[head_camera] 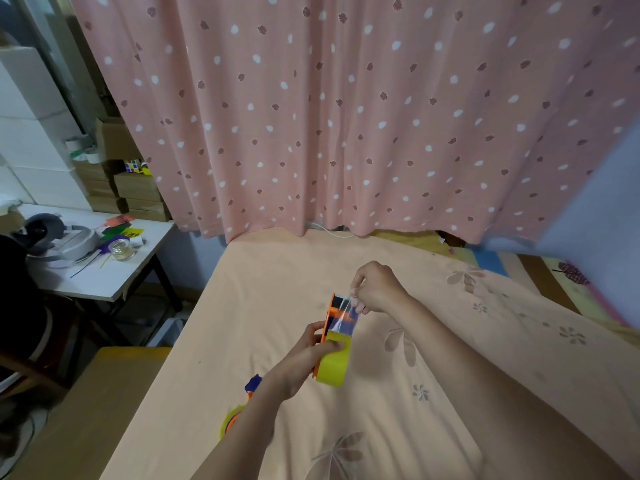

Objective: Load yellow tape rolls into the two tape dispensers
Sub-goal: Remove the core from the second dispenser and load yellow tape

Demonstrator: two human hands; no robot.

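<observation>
Now the left hand (313, 344) grips the orange dispenser (330, 315) holding a yellow roll (334, 363), right hand (375, 287) pinching its tape end (343, 311)

head cam | faces forward-down | near hands, over bed (242, 306) | wide-angle
</observation>
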